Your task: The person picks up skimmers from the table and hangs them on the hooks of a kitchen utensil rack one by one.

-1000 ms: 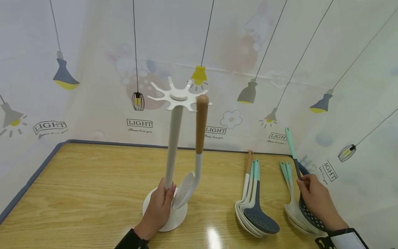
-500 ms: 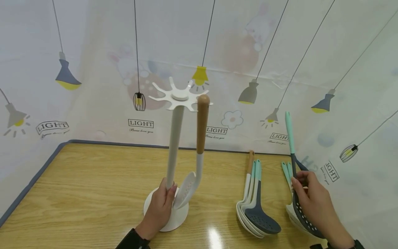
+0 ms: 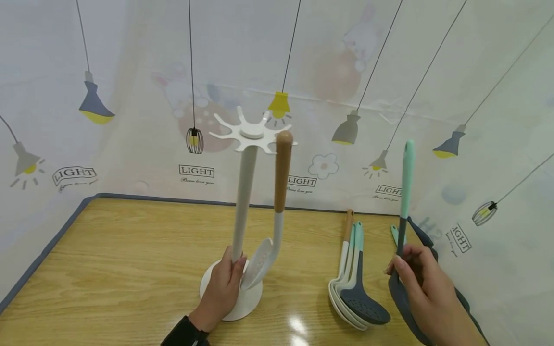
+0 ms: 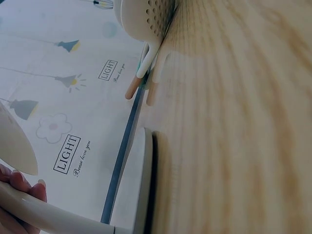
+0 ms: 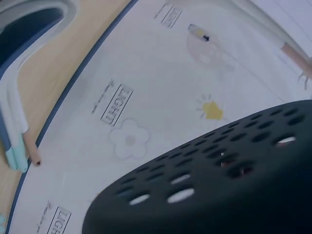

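My left hand (image 3: 220, 290) grips the lower pole of a white utensil stand (image 3: 244, 202) whose top has several spread hooks. From one hook hangs a white slotted spoon (image 3: 277, 230) with a wooden handle, its head beside that hand. At the right, my right hand (image 3: 428, 288) pinches the dark neck of a skimmer (image 3: 407, 180) with a mint handle, held upright. The skimmer's dark, hole-filled head (image 5: 209, 180) fills the lower part of the right wrist view; fingers hide part of its neck in the head view.
Several nested ladles and spoons (image 3: 346, 283) lie right of the stand, a dark slotted one (image 3: 365, 305) on top. Behind my right hand show a mint handle (image 3: 394, 234) and a dark curved piece (image 3: 421, 234). A printed cloth wall (image 3: 143, 158) borders the wooden table (image 3: 130, 269).
My right hand has lifted the mint-handled skimmer up from the right-hand pile and drawn it nearer, its handle now more upright. The left hand and stand have stayed put.
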A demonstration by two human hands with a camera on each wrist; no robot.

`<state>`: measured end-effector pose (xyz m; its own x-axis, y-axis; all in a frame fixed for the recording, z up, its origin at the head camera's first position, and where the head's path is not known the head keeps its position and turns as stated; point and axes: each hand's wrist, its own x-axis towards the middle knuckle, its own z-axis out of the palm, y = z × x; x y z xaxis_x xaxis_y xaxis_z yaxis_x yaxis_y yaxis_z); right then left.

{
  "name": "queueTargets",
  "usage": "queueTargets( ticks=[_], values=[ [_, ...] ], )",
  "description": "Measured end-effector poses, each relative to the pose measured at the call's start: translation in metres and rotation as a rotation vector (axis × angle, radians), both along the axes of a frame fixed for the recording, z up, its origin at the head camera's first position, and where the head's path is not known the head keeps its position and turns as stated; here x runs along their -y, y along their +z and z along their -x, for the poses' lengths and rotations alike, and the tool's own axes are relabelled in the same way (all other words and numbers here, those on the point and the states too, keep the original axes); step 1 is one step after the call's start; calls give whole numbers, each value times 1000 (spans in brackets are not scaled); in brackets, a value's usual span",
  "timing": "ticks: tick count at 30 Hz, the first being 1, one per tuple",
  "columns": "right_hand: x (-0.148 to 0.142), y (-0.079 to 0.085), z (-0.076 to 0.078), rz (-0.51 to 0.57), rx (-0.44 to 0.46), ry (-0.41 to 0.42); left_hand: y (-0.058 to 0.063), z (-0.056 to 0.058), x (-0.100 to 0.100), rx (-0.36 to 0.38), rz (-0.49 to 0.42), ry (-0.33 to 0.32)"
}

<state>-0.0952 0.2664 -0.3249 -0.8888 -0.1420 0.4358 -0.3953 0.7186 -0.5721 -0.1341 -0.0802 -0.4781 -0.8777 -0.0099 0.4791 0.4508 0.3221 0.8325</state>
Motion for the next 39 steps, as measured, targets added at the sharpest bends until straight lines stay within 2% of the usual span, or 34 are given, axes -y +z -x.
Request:
queueTargets(
  ticks=[6,12,18,23,30,35,39],
  values=[
    [14,-1,-7,44,-36,80,0,0,1,1,5,-4],
    [26,-1,-13,15,18,49,0,1,1,-2,11,-3],
    [36,-1,-16,10,-5,63,0,1,1,5,1,-13],
    [42,0,-19,36,-33,111,2,1,1,22,-8,-21],
    [52,-2,-24,195,0,213,1,1,0,30,0,-17],
    [62,-4,-27,303,74,197,0,0,0,29,-6,-12],
    [70,-6,-27,369,68,217,0,0,0,26,-15,-14]
  ],
)
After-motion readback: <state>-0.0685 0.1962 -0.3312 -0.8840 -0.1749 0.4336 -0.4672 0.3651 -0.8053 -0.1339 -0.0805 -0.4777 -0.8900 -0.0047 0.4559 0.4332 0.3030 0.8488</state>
